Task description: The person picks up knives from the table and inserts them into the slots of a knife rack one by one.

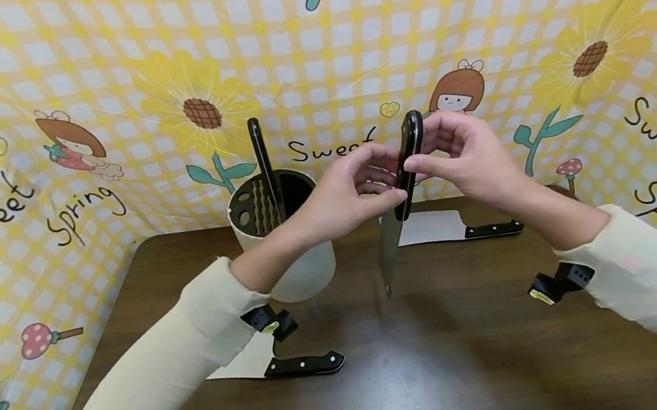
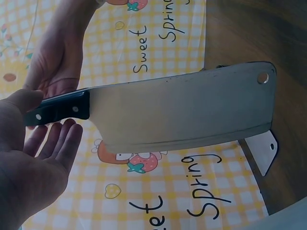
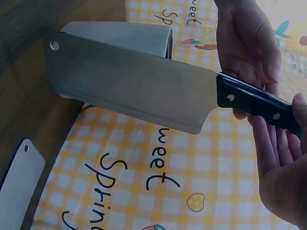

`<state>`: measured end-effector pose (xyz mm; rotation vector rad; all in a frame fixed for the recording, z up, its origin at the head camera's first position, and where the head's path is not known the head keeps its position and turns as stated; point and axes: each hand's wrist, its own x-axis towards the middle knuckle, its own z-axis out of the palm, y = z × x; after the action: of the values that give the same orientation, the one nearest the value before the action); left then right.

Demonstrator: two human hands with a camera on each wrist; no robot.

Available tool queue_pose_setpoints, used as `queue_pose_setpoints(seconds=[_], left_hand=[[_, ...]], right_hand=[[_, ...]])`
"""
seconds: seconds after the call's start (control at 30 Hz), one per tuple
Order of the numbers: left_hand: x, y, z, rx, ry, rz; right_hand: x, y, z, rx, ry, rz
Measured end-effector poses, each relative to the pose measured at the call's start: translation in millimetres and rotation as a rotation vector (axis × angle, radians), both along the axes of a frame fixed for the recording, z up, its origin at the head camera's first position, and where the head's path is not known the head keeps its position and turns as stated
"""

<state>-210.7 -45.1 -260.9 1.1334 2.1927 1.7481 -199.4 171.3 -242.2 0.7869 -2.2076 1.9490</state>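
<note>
Upright above the table, a cleaver hangs blade down, its broad steel blade edge-on to the head view. My right hand pinches the upper part of its black riveted handle between thumb and fingers. Lower on that handle, close to the blade, my left hand holds it with thumb and curled fingers. Some fingers are hidden behind the handle. Left of the hands stands a round white knife holder; a black-handled tool sticks up from its slotted top.
A second cleaver lies flat at the table's back, its black handle to the right. Another cleaver lies at the front left, partly hidden under my left sleeve. Checked cloth hangs around the brown table.
</note>
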Motion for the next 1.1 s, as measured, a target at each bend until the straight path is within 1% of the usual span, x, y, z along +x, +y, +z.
queue_pose_setpoints(seconds=[0.13, 0.33, 0.5, 0.6, 0.67, 0.77, 0.93, 1.1], left_hand=[[-0.2, 2.3, -1.3, 0.019, 0.011, -0.005], [1.0, 4.3, -3.1, 0.041, 0.026, 0.017], [3.1, 4.9, -4.2, 0.043, 0.032, 0.047], [4.6, 4.3, -3.7, 0.044, 0.036, 0.056], [5.4, 2.9, -3.1, 0.042, 0.034, 0.066], [5.9, 0.5, -2.7, 0.041, 0.022, 0.081], [9.1, -4.5, 0.9, 0.043, -0.001, 0.104], [14.4, -11.1, 6.4, 0.037, -0.011, 0.13]], right_hand=[[0.0, -2.4, 1.0, 0.016, 0.002, -0.027], [0.8, -3.9, 2.3, 0.012, -0.01, -0.046], [0.3, -4.3, 1.5, 0.026, -0.024, -0.04], [-1.0, -2.5, 0.1, 0.023, -0.027, -0.022], [-2.6, -0.4, -1.1, 0.017, -0.029, -0.003], [-5.4, 4.9, -4.3, 0.027, -0.035, -0.004], [-10.9, 16.9, -12.8, 0.097, -0.067, -0.058], [-13.2, 34.0, -24.3, 0.232, -0.13, -0.092]])
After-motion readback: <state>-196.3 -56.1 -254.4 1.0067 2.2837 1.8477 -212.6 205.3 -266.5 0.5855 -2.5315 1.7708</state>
